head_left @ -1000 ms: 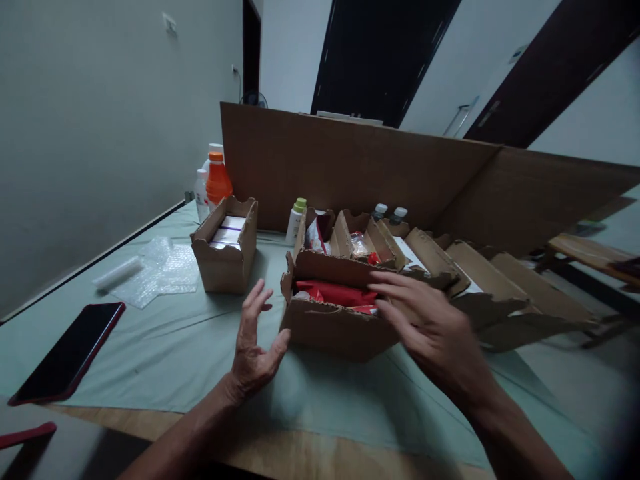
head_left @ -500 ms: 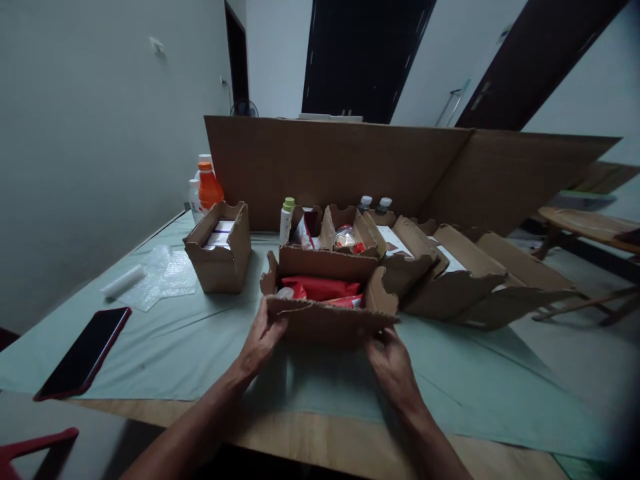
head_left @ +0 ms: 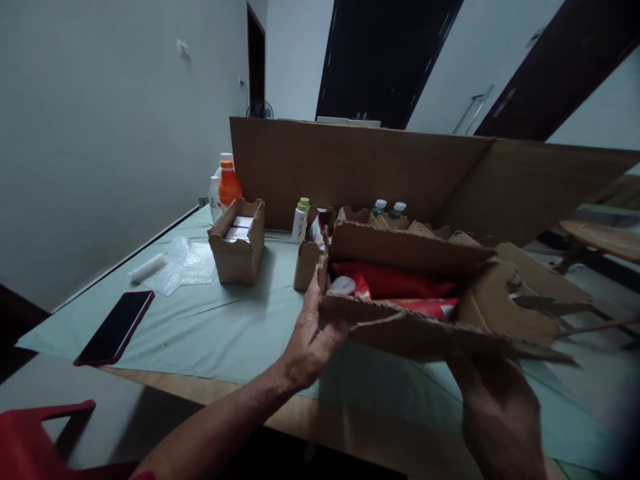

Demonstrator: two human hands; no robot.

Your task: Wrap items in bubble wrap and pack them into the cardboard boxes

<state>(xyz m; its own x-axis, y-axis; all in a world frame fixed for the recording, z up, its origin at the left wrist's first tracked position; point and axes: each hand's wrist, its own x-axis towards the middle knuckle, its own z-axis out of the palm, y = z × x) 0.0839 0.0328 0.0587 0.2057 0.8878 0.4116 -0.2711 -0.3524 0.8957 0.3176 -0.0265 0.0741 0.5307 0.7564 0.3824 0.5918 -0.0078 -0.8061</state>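
Observation:
Both my hands hold a long open cardboard box (head_left: 400,330), raised above the table and blocking much of the row of boxes behind it. My left hand (head_left: 313,340) grips its left end, thumb on the near wall and fingers at the corner. Under the right part of the near wall is my right hand (head_left: 500,400), blurred, its fingertips hidden by the cardboard. Inside the box lie red packets (head_left: 395,281) and a round whitish lid-like thing (head_left: 343,286).
A cardboard box of white cartons (head_left: 237,260) stands left of centre. Bubble wrap (head_left: 187,267) and a phone (head_left: 116,327) lie left. Behind are an orange bottle (head_left: 229,183), a green-capped bottle (head_left: 300,219) and a cardboard screen (head_left: 360,160). A red stool (head_left: 30,440) is at lower left.
The box with red packets has come up and moved right, nearer to me, with both hands on it. It now covers several boxes behind. The view has shifted somewhat.

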